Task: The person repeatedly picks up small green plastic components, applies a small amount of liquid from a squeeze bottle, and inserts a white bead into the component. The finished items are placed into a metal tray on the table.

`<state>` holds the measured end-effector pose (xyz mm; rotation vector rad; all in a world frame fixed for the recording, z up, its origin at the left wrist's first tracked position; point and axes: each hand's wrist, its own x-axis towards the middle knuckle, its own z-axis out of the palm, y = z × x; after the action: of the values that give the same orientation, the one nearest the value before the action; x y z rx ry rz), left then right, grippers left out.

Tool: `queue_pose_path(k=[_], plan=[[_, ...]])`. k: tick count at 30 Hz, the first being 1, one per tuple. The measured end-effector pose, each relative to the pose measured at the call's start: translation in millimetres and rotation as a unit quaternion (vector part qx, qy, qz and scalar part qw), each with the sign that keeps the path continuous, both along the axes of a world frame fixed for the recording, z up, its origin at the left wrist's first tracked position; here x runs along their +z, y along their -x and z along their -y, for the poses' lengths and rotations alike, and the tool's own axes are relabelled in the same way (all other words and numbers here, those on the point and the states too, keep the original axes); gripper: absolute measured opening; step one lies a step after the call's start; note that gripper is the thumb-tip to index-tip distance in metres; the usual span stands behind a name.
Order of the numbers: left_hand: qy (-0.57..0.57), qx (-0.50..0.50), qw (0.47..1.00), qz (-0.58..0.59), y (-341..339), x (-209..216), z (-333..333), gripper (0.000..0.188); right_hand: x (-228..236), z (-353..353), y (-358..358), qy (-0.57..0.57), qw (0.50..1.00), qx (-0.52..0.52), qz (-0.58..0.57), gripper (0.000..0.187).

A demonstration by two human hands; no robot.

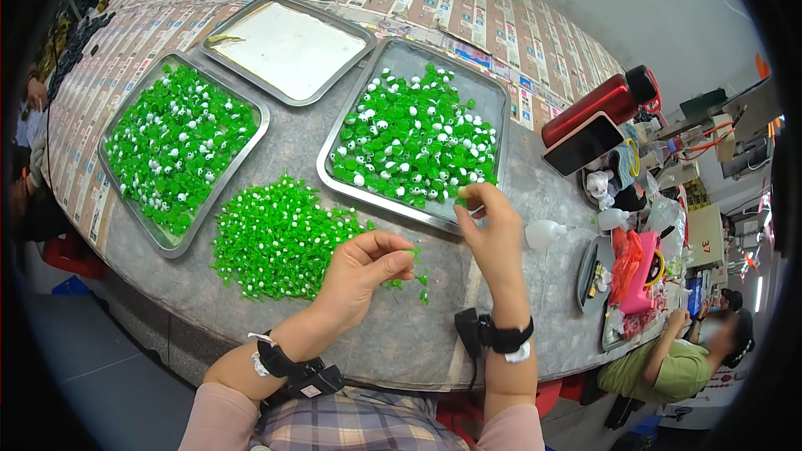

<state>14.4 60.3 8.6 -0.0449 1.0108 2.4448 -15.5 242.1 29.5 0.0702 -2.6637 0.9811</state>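
My left hand (364, 274) is closed in a pinch beside a loose pile of small green and white plastic pieces (271, 238) on the table. A bit of green shows at its fingertips, and a few green pieces (423, 287) lie just beyond them. My right hand (493, 230) pinches a small green piece (461, 198) at the near right edge of a metal tray (376, 205). Heaped in that tray are green pieces with white, black-dotted balls (409, 134). Both wrists wear black straps with small boxes.
At the left stands another metal tray (261, 129) of green and white pieces. Behind is a white-lined tray (288, 48). To the right are a red bottle (589, 110), a phone (582, 144), white squeeze bottles (545, 235) and a pink holder (642, 271). A person in green (660, 369) sits at the right.
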Motion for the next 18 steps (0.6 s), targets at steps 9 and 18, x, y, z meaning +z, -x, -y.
queue_pose_path(k=[9,18], plan=[[-0.061,-0.050,0.997,0.014,-4,3,-3,0.010,14,29,-54,0.292,0.943,0.117,0.111,0.017],[-0.043,-0.057,0.997,0.020,-3,-2,-3,0.010,2,19,-62,0.444,0.874,0.101,0.170,0.021]])
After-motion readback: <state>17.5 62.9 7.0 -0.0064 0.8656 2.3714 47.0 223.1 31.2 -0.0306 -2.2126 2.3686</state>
